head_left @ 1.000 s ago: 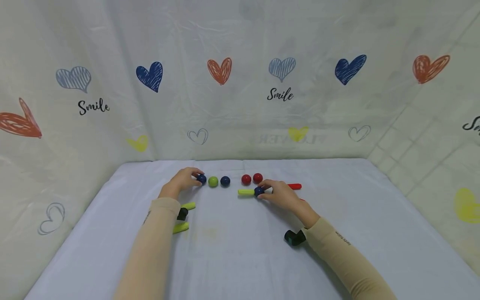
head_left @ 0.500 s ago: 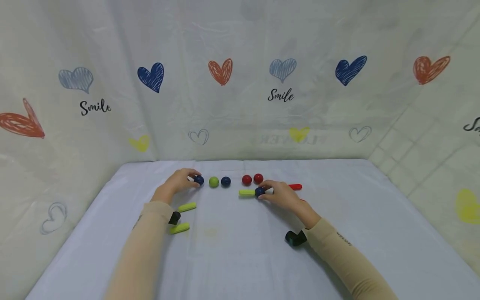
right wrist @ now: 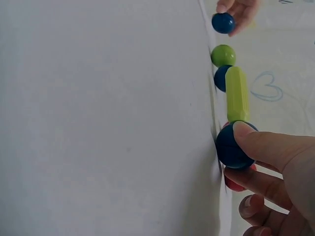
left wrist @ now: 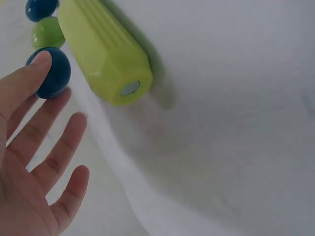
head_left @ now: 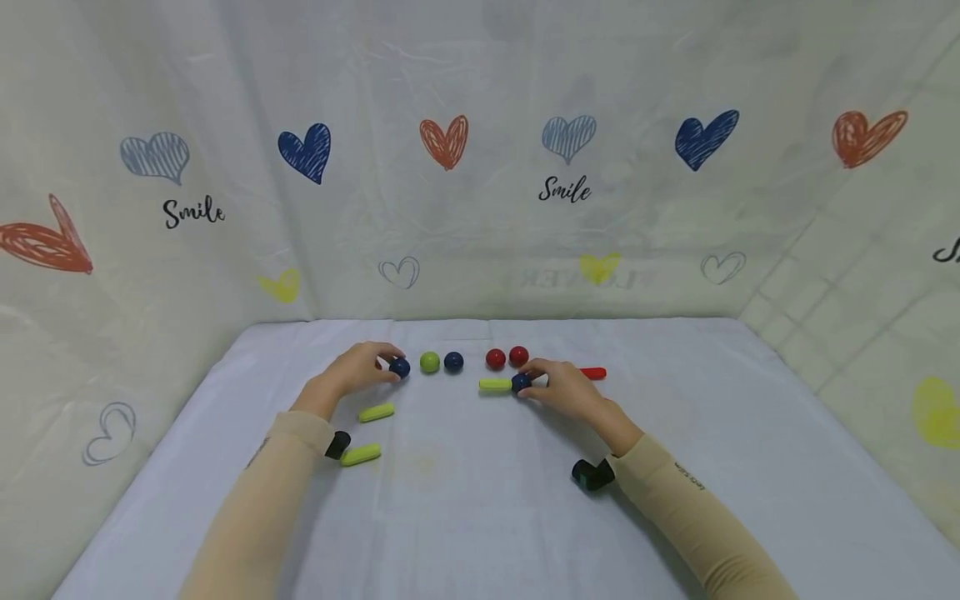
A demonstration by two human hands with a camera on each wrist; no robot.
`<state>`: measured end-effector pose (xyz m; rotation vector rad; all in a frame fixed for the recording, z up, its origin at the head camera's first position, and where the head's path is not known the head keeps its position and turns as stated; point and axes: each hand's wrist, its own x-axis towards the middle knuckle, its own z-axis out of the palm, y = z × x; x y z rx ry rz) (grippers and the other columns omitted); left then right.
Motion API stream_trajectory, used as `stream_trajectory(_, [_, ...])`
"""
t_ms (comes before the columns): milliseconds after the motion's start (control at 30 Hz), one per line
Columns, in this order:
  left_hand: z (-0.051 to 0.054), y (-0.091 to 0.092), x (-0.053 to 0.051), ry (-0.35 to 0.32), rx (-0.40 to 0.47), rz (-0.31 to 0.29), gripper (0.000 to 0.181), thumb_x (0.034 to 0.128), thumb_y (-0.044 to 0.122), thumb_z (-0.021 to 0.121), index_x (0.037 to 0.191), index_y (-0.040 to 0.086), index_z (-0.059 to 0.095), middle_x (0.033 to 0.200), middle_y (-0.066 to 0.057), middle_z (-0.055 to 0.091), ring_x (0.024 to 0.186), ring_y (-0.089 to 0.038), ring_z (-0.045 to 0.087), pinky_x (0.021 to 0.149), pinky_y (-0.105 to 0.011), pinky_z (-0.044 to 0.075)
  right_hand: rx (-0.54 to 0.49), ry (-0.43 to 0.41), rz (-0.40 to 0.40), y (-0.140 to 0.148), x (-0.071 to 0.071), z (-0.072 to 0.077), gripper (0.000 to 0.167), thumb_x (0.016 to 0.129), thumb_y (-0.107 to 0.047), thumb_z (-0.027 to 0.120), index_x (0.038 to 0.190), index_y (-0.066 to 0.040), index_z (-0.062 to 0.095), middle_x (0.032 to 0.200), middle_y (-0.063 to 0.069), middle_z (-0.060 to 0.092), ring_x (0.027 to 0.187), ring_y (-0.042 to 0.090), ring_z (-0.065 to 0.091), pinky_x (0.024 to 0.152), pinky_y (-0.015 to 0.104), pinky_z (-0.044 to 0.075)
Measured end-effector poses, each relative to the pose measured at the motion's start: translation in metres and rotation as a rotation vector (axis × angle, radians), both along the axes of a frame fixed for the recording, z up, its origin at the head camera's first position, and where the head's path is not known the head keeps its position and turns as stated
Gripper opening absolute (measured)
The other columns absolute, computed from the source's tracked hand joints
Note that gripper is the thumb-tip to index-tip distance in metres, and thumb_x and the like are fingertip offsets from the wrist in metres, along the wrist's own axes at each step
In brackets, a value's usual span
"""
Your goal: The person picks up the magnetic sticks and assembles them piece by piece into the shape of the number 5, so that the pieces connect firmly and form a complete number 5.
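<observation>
In the head view my left hand (head_left: pixel 352 371) pinches a dark blue ball (head_left: pixel 400 367) between thumb and fingers. The left wrist view shows the thumb on this ball (left wrist: pixel 58 76), the other fingers spread. To its right are a green ball (head_left: pixel 430 362) and another blue ball (head_left: pixel 453 362). My right hand (head_left: pixel 562 389) pinches a third blue ball (head_left: pixel 521 382). A yellow-green rod (head_left: pixel 495 385) meets that ball's left side; the right wrist view has the rod's end (right wrist: pixel 237 93) against the ball.
Two red balls (head_left: pixel 495 359) lie behind the right hand's ball. A red rod (head_left: pixel 593 373) is partly hidden behind that hand. Two yellow-green rods (head_left: pixel 377 412) lie near the left wrist on the white-covered table (head_left: pixel 465 517). A curtain with hearts (head_left: pixel 487 225) stands behind.
My left hand has drawn its blue ball a little left, away from the green ball, then slightly nearer me. The left forearm has swung left, uncovering the two rods. The right hand stays put.
</observation>
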<state>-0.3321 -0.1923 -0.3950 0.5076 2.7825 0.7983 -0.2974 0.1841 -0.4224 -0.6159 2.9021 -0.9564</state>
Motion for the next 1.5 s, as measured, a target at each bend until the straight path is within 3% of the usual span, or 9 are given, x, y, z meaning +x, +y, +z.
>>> stream_trajectory(667, [-0.001,0.014,0.019,0.066,-0.053,-0.009,0.042,0.0963,0.021,0.074,0.136,0.013,0.064,0.127,-0.011,0.066,0.112,-0.030,0.062,0.097,-0.052,0.048,0.032,0.002,-0.015,-0.004,0.001,0.006,0.037,0.093,-0.020,0.078,0.127,-0.008,0.069,0.117,0.009,0.072,0.103,0.026,0.063,0.088,0.044,0.051])
stream_trajectory(1500, [0.014,0.049,0.027,0.094,-0.016,-0.059,0.037,0.0934,0.025,0.078,0.127,0.013,0.067,0.118,-0.008,0.071,0.105,-0.024,0.066,0.094,-0.047,0.050,0.036,0.020,-0.015,-0.004,-0.004,0.003,0.036,0.093,-0.023,0.079,0.125,-0.011,0.070,0.117,0.008,0.073,0.093,0.021,0.062,0.080,0.039,0.049])
